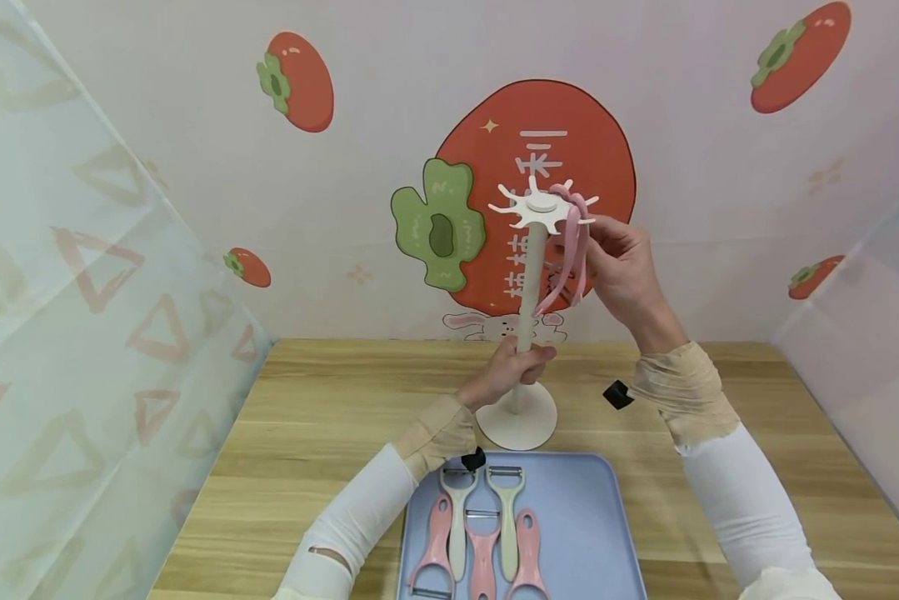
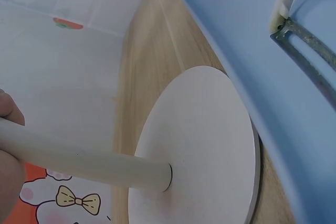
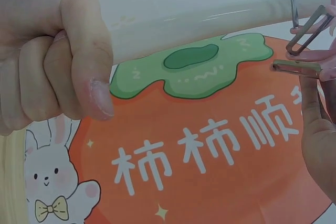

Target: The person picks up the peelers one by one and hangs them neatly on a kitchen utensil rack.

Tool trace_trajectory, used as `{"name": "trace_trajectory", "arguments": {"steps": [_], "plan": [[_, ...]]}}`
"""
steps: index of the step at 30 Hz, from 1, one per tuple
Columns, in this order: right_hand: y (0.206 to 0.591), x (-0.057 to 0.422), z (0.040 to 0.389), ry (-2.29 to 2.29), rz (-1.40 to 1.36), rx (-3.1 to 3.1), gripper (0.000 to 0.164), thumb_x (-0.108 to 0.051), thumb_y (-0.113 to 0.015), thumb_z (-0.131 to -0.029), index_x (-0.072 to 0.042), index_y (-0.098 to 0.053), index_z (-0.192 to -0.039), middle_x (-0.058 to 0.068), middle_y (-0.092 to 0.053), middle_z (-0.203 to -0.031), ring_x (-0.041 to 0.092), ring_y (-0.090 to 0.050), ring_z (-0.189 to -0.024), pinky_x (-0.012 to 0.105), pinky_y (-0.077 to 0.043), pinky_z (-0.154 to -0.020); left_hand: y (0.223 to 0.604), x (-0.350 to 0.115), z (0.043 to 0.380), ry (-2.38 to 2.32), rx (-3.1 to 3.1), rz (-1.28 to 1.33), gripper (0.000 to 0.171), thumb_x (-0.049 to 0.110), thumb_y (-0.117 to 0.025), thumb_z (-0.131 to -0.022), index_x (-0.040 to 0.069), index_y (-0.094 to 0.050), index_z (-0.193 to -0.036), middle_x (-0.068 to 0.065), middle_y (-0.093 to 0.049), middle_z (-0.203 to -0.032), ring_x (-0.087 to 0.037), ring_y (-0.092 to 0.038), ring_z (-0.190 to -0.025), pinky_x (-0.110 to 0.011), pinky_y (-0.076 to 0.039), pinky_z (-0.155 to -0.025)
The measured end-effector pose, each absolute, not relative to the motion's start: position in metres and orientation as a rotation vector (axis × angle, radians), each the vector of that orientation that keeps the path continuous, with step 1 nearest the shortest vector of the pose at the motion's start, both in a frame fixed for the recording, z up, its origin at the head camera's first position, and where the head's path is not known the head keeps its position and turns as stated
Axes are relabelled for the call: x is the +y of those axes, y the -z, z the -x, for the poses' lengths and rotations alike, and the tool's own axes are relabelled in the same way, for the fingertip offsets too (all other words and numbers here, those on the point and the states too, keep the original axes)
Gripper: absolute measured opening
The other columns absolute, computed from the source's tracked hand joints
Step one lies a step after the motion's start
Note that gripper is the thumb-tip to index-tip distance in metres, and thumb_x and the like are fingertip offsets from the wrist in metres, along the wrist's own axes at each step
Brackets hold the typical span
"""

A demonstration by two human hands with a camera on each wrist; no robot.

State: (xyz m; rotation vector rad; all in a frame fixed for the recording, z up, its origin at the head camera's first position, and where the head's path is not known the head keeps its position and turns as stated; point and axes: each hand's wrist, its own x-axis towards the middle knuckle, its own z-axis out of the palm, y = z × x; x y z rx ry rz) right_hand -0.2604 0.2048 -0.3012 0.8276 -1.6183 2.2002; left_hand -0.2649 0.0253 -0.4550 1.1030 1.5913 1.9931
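Note:
My left hand (image 1: 505, 372) grips the pole (image 1: 531, 287) of a white stand, fingers wrapped round it above the round base (image 1: 520, 429). At the top is a ring of upturned hooks (image 1: 520, 208). Pink peelers (image 1: 571, 258) hang at the right side of this ring, overlapping one another. Beside them, my right hand (image 1: 629, 271) pinches one of the pink peelers with thumb and fingertips, partly behind it. In the right wrist view, metal blades (image 3: 310, 30) show near the right hand (image 3: 321, 135), and the left hand (image 3: 58, 56) is round the pole.
A blue tray (image 1: 580, 521) lies in front of the base on the wooden table (image 1: 329, 467). Inside it are pale green peelers (image 1: 507, 517) and pink peelers (image 1: 482, 554). Behind the stand rises a wall sheet (image 1: 367, 183) printed with persimmons.

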Motion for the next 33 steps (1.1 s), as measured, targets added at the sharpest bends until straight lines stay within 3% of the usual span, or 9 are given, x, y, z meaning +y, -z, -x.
{"name": "trace_trajectory", "arguments": {"steps": [4, 16, 24, 29, 33], "plan": [[0.303, 0.204, 0.261, -2.236, -0.869, -1.584, 0.022, -0.005, -0.066, -0.097, -0.008, -0.079, -0.114, 0.008, -0.076, -0.104, 0.019, -0.067, -0.091, 0.024, -0.058, -0.077, 0.455, 0.025, 0.265, -1.983, 1.604, -1.089, 0.048, 0.01, -0.049, -0.105, -0.003, -0.033, -0.061, 0.006, -0.03, -0.049, -0.012, -0.025, -0.047, -0.028, -0.021, -0.05], [0.311, 0.207, 0.265, -2.356, -0.996, -1.444, 0.021, -0.005, -0.063, -0.099, -0.001, -0.077, -0.114, 0.011, -0.075, -0.109, 0.02, -0.069, -0.096, 0.029, -0.059, -0.084, 0.453, 0.024, 0.263, -1.974, 1.606, -1.037, 0.05, 0.014, -0.051, -0.104, -0.005, -0.034, -0.061, 0.005, -0.032, -0.05, -0.011, -0.027, -0.047, -0.027, -0.022, -0.049], [0.32, 0.211, 0.262, -2.339, -0.99, -1.453, 0.023, -0.004, -0.06, -0.101, 0.0, -0.075, -0.118, 0.012, -0.074, -0.117, 0.023, -0.071, -0.107, 0.032, -0.055, -0.098, 0.455, 0.024, 0.264, -1.981, 1.603, -1.054, 0.05, 0.014, -0.051, -0.104, -0.002, -0.035, -0.06, 0.005, -0.032, -0.05, -0.012, -0.027, -0.046, -0.027, -0.022, -0.049], [0.327, 0.215, 0.257, -2.3, -0.954, -1.498, 0.025, 0.002, -0.055, -0.101, 0.0, -0.075, -0.117, 0.011, -0.075, -0.11, 0.022, -0.071, -0.101, 0.03, -0.056, -0.093, 0.457, 0.024, 0.266, -1.976, 1.62, -1.049, 0.052, 0.022, -0.055, -0.102, -0.002, -0.035, -0.06, 0.005, -0.032, -0.05, -0.012, -0.028, -0.046, -0.027, -0.023, -0.049], [0.339, 0.219, 0.248, -2.25, -0.871, -1.574, 0.025, 0.001, -0.055, -0.101, -0.003, -0.075, -0.117, 0.009, -0.075, -0.106, 0.02, -0.07, -0.098, 0.03, -0.057, -0.09, 0.456, 0.025, 0.266, -1.974, 1.616, -1.042, 0.048, 0.016, -0.054, -0.102, -0.002, -0.036, -0.062, 0.005, -0.032, -0.049, -0.012, -0.027, -0.045, -0.027, -0.023, -0.048]]}}
